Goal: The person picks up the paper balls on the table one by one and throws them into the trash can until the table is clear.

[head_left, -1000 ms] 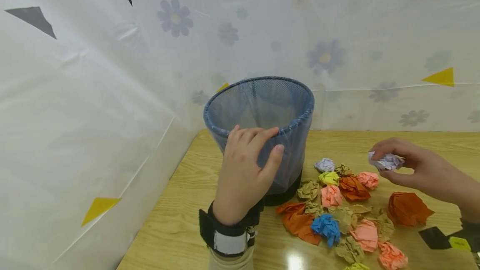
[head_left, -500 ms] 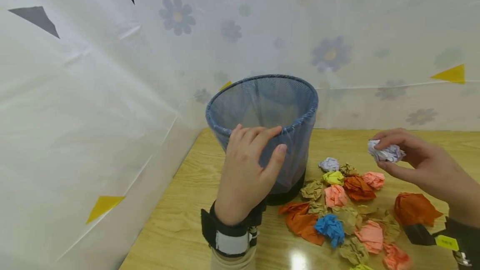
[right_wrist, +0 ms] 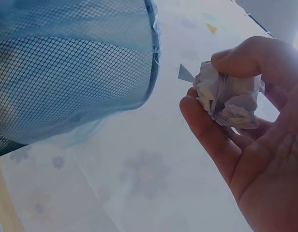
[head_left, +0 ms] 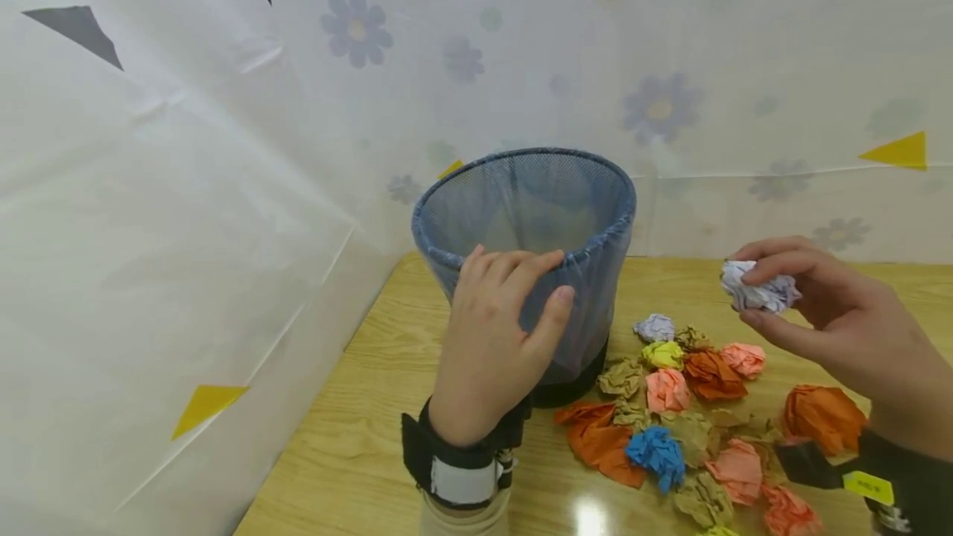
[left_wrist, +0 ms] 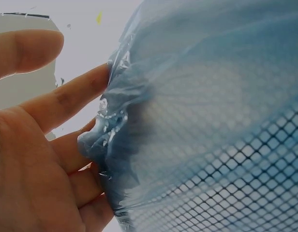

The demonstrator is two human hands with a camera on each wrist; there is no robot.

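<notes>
Basket point(head_left: 588, 213) bottom hidden; paper ball point(head_left: 758, 288) partly covered.

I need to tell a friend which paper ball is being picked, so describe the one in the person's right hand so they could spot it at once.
Start at the blue mesh bin on the wooden table. To its right, the right hand is raised above a heap of crumpled paper balls. It pinches the pale lilac-white ball, the only one off the table; a similar pale ball lies by the bin.
</notes>
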